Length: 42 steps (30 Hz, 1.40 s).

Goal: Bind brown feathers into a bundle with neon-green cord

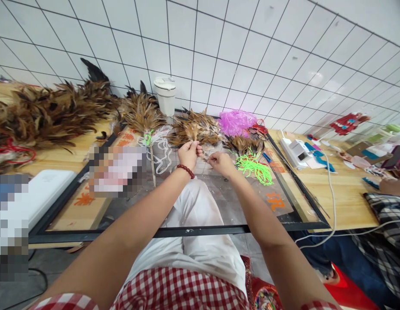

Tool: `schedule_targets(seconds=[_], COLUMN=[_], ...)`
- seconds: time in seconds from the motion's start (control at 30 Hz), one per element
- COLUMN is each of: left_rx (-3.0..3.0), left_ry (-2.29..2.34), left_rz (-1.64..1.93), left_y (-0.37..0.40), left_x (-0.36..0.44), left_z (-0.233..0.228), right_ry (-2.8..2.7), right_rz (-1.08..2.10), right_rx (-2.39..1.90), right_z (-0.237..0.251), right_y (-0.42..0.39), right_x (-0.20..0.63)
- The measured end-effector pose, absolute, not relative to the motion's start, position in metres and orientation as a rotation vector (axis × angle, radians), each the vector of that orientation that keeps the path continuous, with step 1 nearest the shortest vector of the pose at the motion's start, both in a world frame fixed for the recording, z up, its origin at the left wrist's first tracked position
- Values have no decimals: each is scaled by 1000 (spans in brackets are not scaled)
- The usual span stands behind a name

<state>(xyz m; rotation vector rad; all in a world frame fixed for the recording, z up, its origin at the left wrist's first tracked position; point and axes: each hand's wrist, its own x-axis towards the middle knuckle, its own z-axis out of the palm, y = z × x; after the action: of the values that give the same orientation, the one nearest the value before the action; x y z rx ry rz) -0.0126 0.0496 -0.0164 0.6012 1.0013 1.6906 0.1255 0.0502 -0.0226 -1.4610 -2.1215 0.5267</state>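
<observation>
Right of the white bin (165, 98) and nearer the person, the left hand (189, 154) has its grip closed round a feather bunch (191, 131), the right hand (222, 163) pinches something indistinct, and this apparent gathering calls for steady left-hand hold next.

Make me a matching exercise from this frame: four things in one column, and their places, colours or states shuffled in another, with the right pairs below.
Things
1. Left hand
2. Plastic bag
3. Loose cord pile
4. Lidded container

Descriptions
A. Bright green
B. Off-white, standing by the tiled wall
C. Fingers closed at the base of a feather tuft, beaded bracelet at the wrist
D. Pinkish purple, crumpled

Right pairs
1-C
2-D
3-A
4-B
</observation>
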Motion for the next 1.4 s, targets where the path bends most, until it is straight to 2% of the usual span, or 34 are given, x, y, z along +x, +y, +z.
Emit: schedule_targets(seconds=[0.27,0.4,0.93,1.17,1.4], left_rx=[664,723,966,734,691], left_ry=[1003,1016,1001,1014,1014], left_rz=[1631,1583,1222,1570,1585], left_y=[48,46,40,48,48], left_x=[-12,-9,-6,-12,-13], left_z=[-18,-18,-20,-20,-19], right_ry=[-1320,-1204,-1589,-1914,-2345], right_rz=[1239,1333,818,490,76], right_rx=[-1177,-1125,-1109,-1424,-1627], right_z=[-19,-15,-25,-27,-12], right_y=[59,56,62,60,43], right_x=[131,130,134,139,128])
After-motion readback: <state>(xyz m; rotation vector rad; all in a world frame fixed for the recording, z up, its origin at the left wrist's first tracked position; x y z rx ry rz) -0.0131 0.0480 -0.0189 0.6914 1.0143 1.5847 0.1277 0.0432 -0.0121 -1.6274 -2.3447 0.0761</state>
